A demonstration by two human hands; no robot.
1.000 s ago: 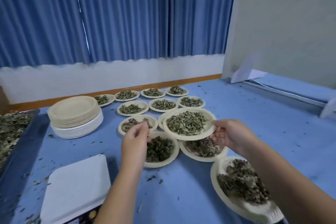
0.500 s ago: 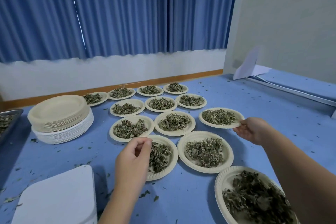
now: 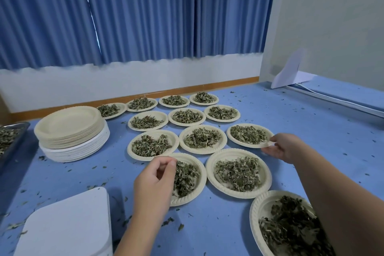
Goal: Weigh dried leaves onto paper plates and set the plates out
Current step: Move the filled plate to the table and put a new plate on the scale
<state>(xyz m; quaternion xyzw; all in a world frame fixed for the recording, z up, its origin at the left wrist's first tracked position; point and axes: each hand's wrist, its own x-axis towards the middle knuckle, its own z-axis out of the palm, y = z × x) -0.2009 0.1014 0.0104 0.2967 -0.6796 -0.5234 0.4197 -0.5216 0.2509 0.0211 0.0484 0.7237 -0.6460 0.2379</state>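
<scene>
Several paper plates of dried leaves lie in rows on the blue table (image 3: 311, 131). My right hand (image 3: 284, 147) pinches the near rim of the plate (image 3: 231, 138) at the right end of the third row, which sits flat on the table. My left hand (image 3: 154, 181) hovers over the left side of a near plate (image 3: 202, 174), its fingers curled against the thumb with nothing visible in them. A white scale (image 3: 66, 226) sits at the lower left with nothing on it.
A stack of empty plates (image 3: 70, 129) stands at the left, and a metal tray of leaves (image 3: 12, 137) lies beyond it at the edge. A heaped plate (image 3: 254, 210) lies under my right forearm. Leaf crumbs are scattered around. A folded white paper (image 3: 291, 72) leans at the back right.
My right hand carried the plate of leaves from above the middle plates out to the right and set it down at the end of the third row. My left hand let go and drew back.
</scene>
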